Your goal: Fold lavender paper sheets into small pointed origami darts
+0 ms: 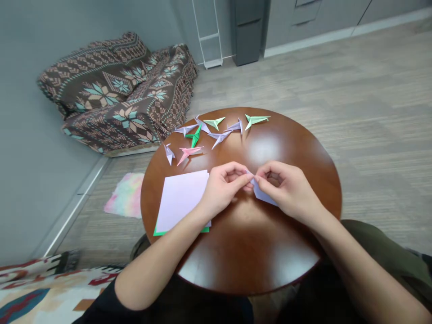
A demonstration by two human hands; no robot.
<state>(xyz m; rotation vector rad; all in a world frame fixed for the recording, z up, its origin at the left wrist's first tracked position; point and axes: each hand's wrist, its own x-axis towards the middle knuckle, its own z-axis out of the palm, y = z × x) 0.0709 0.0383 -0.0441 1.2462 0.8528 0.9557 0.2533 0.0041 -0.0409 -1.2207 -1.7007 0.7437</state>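
A folded lavender paper (264, 195) is held between my two hands above the middle of the round brown table (249, 243). My left hand (227, 183) pinches its upper left corner between thumb and fingers. Close beside it, my right hand (285, 186) grips the paper's top edge, thumb in front, and covers part of the sheet. The fingertips of both hands nearly meet at the corner. To the left of my left wrist lies a stack of square sheets, lavender (182, 198) on top with green showing beneath.
Several folded paper figures stand along the table's far left side, among them a green one (195, 136), a pink one (189, 153) and a pale green one (255, 120). A patterned covered sofa (135, 99) and a pastel rug (126, 195) are beyond the table.
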